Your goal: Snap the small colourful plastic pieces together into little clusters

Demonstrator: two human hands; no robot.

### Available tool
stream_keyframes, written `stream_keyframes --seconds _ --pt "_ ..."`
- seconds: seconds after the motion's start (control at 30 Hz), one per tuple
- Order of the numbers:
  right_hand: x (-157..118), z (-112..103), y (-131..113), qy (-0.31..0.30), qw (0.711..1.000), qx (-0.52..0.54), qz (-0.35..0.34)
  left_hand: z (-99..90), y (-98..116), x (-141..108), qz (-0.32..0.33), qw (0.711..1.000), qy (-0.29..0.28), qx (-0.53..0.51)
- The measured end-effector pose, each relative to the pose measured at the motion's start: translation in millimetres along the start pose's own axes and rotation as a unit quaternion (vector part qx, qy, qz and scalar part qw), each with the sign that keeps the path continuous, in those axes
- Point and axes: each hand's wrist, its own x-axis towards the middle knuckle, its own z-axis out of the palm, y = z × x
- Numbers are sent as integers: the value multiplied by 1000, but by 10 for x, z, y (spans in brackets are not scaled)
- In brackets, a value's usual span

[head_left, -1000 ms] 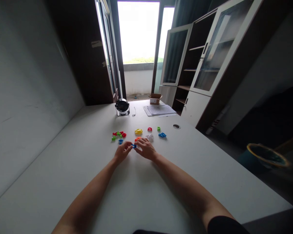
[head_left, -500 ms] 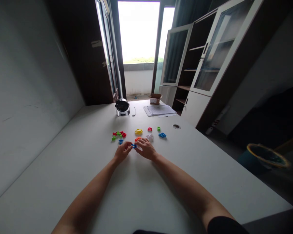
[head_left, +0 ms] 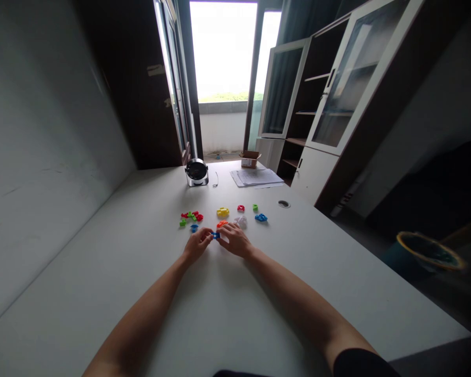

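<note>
A small blue plastic piece point(head_left: 215, 235) is pinched between my two hands, low over the white table. My left hand point(head_left: 197, 245) grips its left end with thumb and fingers. On the other end are the fingers of my right hand point(head_left: 235, 241). Just beyond the right fingers lies an orange piece point(head_left: 222, 224), partly hidden, beside a pale white piece point(head_left: 240, 221). Another blue piece point(head_left: 194, 228) rests behind my left hand. Farther back is a yellow piece point(head_left: 222, 212).
Red and green pieces point(head_left: 192, 215) lie in a group at the left. A blue piece point(head_left: 261, 218), a green piece point(head_left: 255, 208) and a red piece point(head_left: 240, 208) sit at the right. Behind are a round black fan point(head_left: 197, 172), papers point(head_left: 257, 178) and a cardboard box point(head_left: 250, 159).
</note>
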Motion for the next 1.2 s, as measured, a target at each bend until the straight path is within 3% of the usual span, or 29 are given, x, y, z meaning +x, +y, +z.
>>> stream_keyframes --seconds 1.2 --pt "-19 51 44 -14 1000 17 17 17 -21 -7 2 1000 -7 29"
